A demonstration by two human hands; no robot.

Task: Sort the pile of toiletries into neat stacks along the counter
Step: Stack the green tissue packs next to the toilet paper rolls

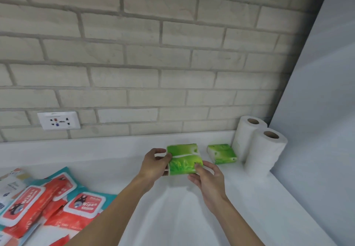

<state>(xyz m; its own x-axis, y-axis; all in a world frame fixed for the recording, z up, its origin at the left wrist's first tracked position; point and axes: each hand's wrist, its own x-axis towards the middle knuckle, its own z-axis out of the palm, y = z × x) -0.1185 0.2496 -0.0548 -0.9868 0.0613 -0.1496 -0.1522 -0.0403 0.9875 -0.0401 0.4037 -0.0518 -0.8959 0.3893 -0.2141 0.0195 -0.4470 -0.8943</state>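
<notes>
"Wipes" on red wipes pack lid [86,204]; other print illegible.

1. The back wall [153,53] is built of pale grey-beige bricks with slightly darker mortar lines between them.
2. A white socket plate [58,120] is fixed low on this wall, at the left, just above the counter [107,155]; it has several small dark openings.
3. The counter is white and smooth, and it meets the brick wall along a straight edge.
4. At the right, a plain pale blue-grey panel [326,92] rises from the counter and closes the corner.
5. The light is soft and even, with only faint shadows.
</notes>
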